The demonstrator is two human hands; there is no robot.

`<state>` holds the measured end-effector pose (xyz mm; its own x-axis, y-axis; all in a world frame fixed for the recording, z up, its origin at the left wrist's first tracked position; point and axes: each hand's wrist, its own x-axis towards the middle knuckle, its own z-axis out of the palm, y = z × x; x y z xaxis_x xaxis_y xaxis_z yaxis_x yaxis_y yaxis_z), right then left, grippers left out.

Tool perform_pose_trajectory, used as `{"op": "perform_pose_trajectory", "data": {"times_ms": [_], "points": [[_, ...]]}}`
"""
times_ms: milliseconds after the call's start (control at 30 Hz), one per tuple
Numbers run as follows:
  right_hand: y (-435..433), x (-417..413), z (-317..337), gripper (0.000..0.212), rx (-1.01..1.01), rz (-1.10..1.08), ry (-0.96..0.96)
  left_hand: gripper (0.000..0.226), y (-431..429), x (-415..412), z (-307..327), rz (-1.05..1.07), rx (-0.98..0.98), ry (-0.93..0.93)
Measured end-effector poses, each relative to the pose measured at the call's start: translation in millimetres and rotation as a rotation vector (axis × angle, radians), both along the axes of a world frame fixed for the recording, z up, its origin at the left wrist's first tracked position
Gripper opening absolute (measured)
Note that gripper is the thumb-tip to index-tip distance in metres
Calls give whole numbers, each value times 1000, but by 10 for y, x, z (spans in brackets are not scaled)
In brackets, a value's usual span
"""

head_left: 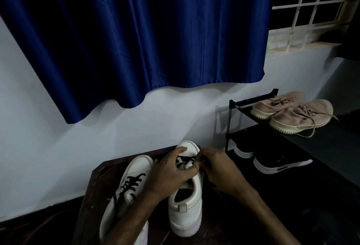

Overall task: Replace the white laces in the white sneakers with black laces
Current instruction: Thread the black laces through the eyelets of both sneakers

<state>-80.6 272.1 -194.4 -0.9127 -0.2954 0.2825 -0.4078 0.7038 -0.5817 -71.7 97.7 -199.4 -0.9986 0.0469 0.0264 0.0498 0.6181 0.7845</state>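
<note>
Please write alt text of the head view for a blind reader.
The left hand holds a white sneaker on a dark table while the right hand pinches its black lace. A second sneaker, laced in black, lies beside it. Behind: blue curtain, shoe rack.

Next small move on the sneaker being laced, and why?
Probably draw the black lace taut through its eyelet with the right hand, while the left hand braces the held sneaker. Only its toe-end rows look laced; the other sneaker already looks laced in black.
</note>
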Motion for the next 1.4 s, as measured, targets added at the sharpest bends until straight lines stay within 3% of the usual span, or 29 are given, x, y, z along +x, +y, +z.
{"op": "perform_pose_trajectory", "data": {"times_ms": [100,200,267,333,433,533,600,667,767,867,933,1000,1167,1233,1300,1400], "points": [[-34,42,15,8,95,-42,16,77,-9,-1,-2,-7,0,-6],[99,45,66,21,468,-47,-35,78,-14,6,13,-8,-5,-6],[280,37,101,27,696,0,-197,79,-15,14,29,-11,-22,-2],[426,18,102,26,781,32,-378,79,-15,19,35,-9,-25,1],[461,-62,21,9,515,20,-338,82,-13,12,14,-5,0,-3],[297,-123,-58,22,132,8,-171,93,-9,17,9,-1,43,-13],[140,-102,-69,9,3,85,-72,99,0,34,29,-1,49,-6],[44,-59,-87,2,8,80,1,101,6,49,51,0,54,0],[97,-27,-41,12,315,13,9,104,2,52,52,5,70,-1],[271,-11,52,28,719,66,-243,104,1,47,41,-1,64,2],[350,15,95,30,847,118,-430,103,7,58,52,-4,61,0],[395,-11,85,27,793,107,-471,104,12,67,64,-4,68,-3],[248,-90,-8,23,216,-2,-122,100,22,96,103,-5,83,10],[95,-57,-36,10,95,29,-37,96,22,83,85,2,84,6],[28,-40,-91,1,95,25,-12,97,15,76,72,9,76,3],[142,-51,-56,15,306,22,-153,102,14,90,91,27,68,-17]]}}
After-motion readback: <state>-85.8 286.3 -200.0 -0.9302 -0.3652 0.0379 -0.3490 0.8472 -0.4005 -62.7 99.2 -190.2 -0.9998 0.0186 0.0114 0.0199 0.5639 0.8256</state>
